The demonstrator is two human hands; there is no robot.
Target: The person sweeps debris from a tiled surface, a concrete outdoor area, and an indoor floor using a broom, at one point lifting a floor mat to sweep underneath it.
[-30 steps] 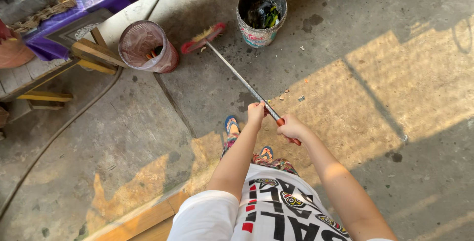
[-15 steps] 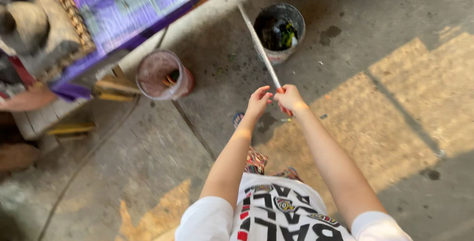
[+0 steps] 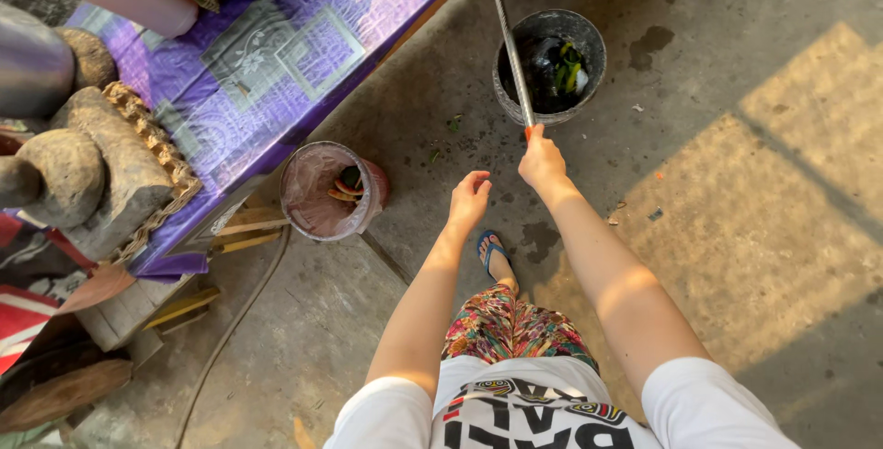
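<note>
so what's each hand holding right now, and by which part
The right hand grips the broom handle at its orange end, the shaft running up past the bucket. The left hand is open, holding nothing.

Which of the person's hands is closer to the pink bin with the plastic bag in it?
Left. The left hand, open, hangs just right of the pink bin. The right hand is farther off, gripping the broom handle by the grey bucket.

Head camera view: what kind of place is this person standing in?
Probably a home yard or porch workspace: bare concrete floor, a bucket of scraps, a lined bin, and a purple-clothed table. The right hand holds a broom handle.
</note>
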